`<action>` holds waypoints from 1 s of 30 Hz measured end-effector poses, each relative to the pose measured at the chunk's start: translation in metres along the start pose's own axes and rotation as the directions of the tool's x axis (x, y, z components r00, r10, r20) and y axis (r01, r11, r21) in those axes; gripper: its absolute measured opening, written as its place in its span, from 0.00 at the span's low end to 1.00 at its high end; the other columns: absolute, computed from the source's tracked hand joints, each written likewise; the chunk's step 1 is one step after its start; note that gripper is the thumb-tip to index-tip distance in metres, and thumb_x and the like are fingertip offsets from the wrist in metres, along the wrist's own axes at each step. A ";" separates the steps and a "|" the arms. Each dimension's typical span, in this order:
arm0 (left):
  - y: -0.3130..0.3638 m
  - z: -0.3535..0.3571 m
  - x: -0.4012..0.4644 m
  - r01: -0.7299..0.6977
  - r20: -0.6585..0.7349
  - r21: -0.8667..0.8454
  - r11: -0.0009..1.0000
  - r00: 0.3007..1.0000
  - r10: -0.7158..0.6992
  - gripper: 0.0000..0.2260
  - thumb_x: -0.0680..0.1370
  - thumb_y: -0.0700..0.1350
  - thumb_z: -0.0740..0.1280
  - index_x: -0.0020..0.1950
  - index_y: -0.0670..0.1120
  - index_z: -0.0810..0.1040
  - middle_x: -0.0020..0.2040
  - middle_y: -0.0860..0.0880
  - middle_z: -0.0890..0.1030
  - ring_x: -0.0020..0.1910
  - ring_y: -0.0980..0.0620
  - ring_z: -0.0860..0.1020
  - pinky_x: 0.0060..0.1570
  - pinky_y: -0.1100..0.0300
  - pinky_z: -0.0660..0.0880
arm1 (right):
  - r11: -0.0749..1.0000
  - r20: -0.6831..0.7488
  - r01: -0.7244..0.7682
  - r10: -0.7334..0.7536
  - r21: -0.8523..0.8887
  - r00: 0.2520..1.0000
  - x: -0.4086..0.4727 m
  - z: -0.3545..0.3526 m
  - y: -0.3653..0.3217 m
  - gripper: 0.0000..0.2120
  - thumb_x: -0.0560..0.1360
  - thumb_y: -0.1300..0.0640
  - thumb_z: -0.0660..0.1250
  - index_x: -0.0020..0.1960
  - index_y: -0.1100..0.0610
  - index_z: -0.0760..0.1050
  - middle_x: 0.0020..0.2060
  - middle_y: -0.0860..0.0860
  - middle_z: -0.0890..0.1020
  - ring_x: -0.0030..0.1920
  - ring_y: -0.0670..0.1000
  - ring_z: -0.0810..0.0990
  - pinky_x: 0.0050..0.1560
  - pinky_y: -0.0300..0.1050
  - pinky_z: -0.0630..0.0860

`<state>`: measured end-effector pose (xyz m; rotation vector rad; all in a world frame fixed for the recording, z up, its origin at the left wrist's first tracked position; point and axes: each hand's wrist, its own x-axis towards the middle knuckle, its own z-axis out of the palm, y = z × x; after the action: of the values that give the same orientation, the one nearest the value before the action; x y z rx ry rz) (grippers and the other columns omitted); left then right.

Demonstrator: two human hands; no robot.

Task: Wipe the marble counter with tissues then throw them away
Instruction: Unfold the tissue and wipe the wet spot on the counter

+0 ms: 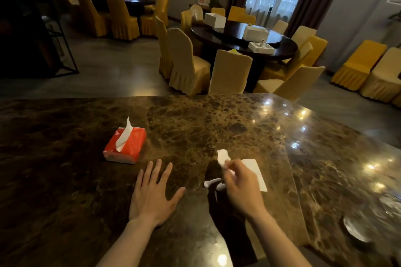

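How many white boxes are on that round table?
3: one white box at the far left of the dark round table, one in the middle, one nearest.

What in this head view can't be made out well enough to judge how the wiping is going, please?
- Head view: a bin for throwing tissues away is not in frame.
- The flat white sheet is partly covered by the right hand, which pinches a crumpled tissue.
- The rolled white bits beside that hand are too small to identify.
- The marble counter is glossy and mottled, so dirt cannot be told from pattern.
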<state>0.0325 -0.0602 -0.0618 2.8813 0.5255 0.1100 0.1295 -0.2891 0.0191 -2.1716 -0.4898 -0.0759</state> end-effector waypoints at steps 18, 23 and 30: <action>0.000 0.004 0.003 0.027 0.000 -0.004 1.000 1.000 -0.027 0.42 0.74 0.79 0.38 0.84 0.60 0.47 0.85 0.52 0.44 0.82 0.50 0.38 0.81 0.47 0.38 | 0.838 0.345 0.200 -0.015 -0.508 0.939 -0.039 0.072 0.015 0.25 0.86 0.44 0.47 0.82 0.42 0.50 0.82 0.50 0.48 0.82 0.55 0.42 0.79 0.51 0.40; -0.002 0.003 0.001 0.011 0.001 -0.017 1.000 1.000 -0.011 0.41 0.74 0.77 0.38 0.83 0.60 0.44 0.85 0.52 0.41 0.82 0.51 0.34 0.80 0.48 0.36 | 0.825 0.197 -0.003 0.139 -0.565 0.970 -0.023 0.043 0.039 0.25 0.85 0.46 0.48 0.82 0.46 0.53 0.83 0.51 0.51 0.82 0.55 0.45 0.81 0.52 0.47; 0.000 0.003 0.002 0.015 -0.002 0.000 1.000 1.000 -0.015 0.42 0.73 0.78 0.36 0.83 0.60 0.45 0.85 0.52 0.42 0.82 0.50 0.35 0.80 0.48 0.35 | 0.896 0.241 0.072 0.040 -0.438 0.970 -0.039 0.067 0.021 0.23 0.86 0.52 0.53 0.80 0.50 0.60 0.82 0.49 0.56 0.82 0.52 0.48 0.80 0.48 0.49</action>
<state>0.0342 -0.0601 -0.0642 2.8772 0.5473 0.1101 0.0937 -0.2600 -0.0461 -2.6460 -0.6842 0.0814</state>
